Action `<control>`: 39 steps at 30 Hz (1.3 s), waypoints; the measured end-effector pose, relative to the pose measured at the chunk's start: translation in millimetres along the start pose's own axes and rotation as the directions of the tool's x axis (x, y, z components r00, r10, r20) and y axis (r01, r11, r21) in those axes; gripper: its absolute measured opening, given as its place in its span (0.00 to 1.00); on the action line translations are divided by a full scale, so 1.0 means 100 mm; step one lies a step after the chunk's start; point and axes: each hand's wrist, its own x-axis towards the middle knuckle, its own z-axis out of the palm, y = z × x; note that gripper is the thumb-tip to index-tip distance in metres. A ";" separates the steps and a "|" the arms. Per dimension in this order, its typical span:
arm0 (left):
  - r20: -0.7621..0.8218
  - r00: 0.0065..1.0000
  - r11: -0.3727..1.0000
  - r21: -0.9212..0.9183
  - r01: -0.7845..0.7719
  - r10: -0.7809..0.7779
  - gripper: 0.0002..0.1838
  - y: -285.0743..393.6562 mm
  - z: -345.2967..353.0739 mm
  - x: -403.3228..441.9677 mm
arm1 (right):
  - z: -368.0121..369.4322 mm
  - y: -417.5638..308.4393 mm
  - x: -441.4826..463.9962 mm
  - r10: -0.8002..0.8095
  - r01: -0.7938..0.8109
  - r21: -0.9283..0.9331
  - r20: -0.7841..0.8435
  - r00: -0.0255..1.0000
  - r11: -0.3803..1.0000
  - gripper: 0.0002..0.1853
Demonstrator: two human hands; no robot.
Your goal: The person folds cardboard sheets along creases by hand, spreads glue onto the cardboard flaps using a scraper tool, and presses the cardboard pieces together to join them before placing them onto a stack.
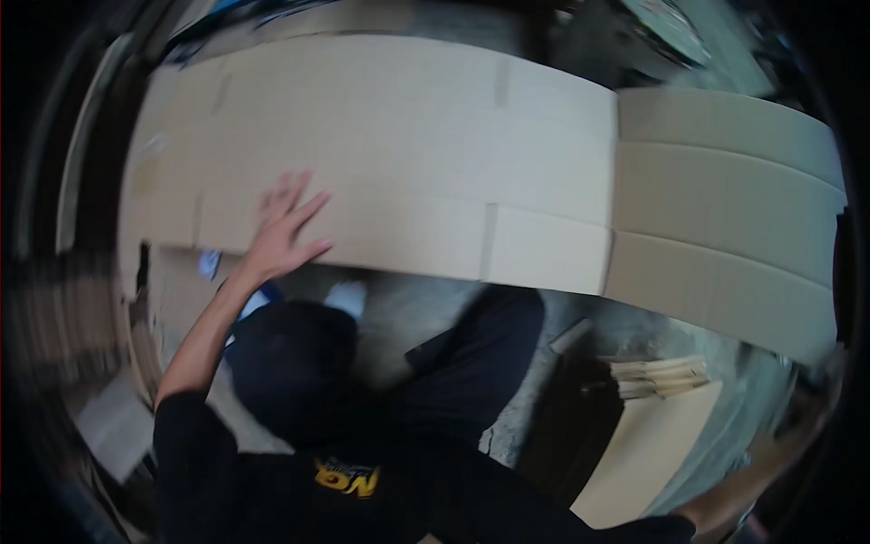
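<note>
A large flat cardboard sheet lies across the view in front of my body, with dark slots cut near its lower and upper edges. My left hand rests on its lower left part, fingers spread, holding nothing. Joined or touching at the right is a creased cardboard panel with two horizontal fold lines. My right arm reaches out to the far right, near that panel's lower right corner; the hand there is too dark and blurred to make out.
At the lower right stand folded cardboard pieces beside greenish plastic sheeting. Stacked cardboard is blurred at the left. My bent legs are below the sheet, above a grey floor.
</note>
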 end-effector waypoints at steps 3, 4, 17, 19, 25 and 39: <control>-0.080 0.996 0.999 0.016 -0.030 0.031 0.42 -0.01 0.16 0.02 | -0.64 -1.78 -0.33 -0.285 0.304 0.288 -0.107 0.952 0.908 0.26; -0.112 0.992 0.999 0.025 -0.047 0.050 0.42 0.00 0.20 0.04 | -0.74 -2.36 -0.55 -0.375 0.374 0.395 -0.079 0.924 0.839 0.28; -0.242 0.966 0.996 0.034 -0.083 0.088 0.40 0.31 0.44 0.17 | -0.17 -4.34 -1.70 -0.747 0.743 -0.383 0.174 0.641 0.548 0.23; -0.251 0.964 0.996 0.030 -0.078 0.083 0.40 0.32 0.45 0.16 | -0.33 -3.97 -1.44 -0.692 0.670 -0.331 0.063 0.719 0.665 0.22; -0.256 0.961 0.995 0.047 -0.093 0.102 0.40 0.31 0.47 0.15 | -0.40 -2.90 -0.76 -0.282 0.340 0.228 -0.253 0.926 0.912 0.23; -0.166 0.979 0.992 -0.007 -0.126 0.123 0.37 0.18 0.18 0.06 | 0.31 -0.17 -0.26 0.336 -0.359 -0.098 -0.191 0.922 0.928 0.16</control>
